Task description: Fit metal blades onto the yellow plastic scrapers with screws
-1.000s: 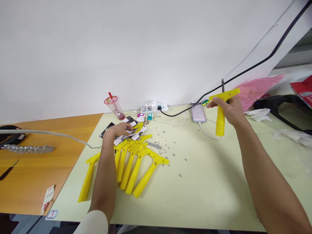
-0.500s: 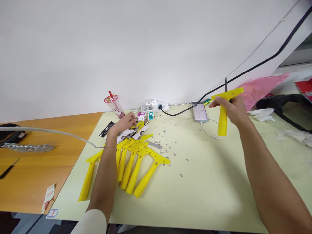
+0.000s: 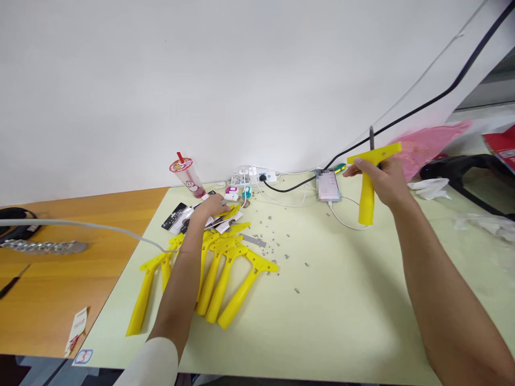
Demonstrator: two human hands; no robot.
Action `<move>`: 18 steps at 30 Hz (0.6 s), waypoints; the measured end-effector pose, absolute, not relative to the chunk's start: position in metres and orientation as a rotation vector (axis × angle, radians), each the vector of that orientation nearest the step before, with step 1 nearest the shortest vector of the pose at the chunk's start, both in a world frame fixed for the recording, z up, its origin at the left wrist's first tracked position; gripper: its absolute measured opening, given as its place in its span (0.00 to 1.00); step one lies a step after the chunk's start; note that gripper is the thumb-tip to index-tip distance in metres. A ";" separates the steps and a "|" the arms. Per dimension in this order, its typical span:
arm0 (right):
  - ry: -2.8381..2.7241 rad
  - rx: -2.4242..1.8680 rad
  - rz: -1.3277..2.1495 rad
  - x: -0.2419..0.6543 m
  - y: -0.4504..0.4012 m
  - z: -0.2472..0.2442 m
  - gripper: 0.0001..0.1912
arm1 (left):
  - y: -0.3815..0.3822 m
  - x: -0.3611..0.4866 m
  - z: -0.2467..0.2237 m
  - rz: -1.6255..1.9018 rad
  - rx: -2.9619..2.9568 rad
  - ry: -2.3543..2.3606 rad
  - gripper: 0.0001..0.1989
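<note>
My right hand (image 3: 384, 179) is raised over the right part of the table, wrapped round a yellow T-shaped handle (image 3: 367, 198) and a dark metal shaft (image 3: 371, 138) that sticks up behind it. On the left, my left hand (image 3: 213, 206) rests at a pile of cards (image 3: 174, 215) and yellow parts (image 3: 232, 213); its fingers are bent, and I cannot make out whether they hold anything. Several yellow handles (image 3: 237, 297) lie side by side below it, partly hidden by my left forearm. A flat grey metal strip (image 3: 254, 240) and scattered small metal pieces (image 3: 286, 256) lie beside them.
Along the wall stand a cup with a red straw (image 3: 188, 177) and a power strip (image 3: 265, 176). A phone (image 3: 328, 185) is plugged into a white cable. A pink bag (image 3: 430, 147) and black object (image 3: 475, 174) lie far right. A grey cable (image 3: 100, 226) crosses at left.
My left hand has shifted slightly down and right over the pile, its fingers now lower among the cards. My right hand keeps its hold with little movement. The view has moved slightly.
</note>
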State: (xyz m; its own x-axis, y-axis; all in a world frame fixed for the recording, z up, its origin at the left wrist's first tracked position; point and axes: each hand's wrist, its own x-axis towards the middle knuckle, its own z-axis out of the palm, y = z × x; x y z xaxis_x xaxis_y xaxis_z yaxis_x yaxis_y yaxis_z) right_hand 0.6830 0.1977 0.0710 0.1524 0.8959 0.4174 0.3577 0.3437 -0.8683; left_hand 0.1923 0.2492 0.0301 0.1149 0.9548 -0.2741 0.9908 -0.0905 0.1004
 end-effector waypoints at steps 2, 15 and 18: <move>-1.416 -1.216 0.594 0.681 0.196 0.074 0.17 | 0.250 0.193 0.030 -0.228 2.127 1.918 0.19; -1.078 -1.211 1.202 0.600 0.104 0.052 0.25 | 0.201 0.211 0.094 0.297 2.268 1.916 0.11; -1.014 -1.227 1.394 0.577 0.082 0.030 0.28 | 0.168 0.228 0.127 0.659 2.296 1.683 0.13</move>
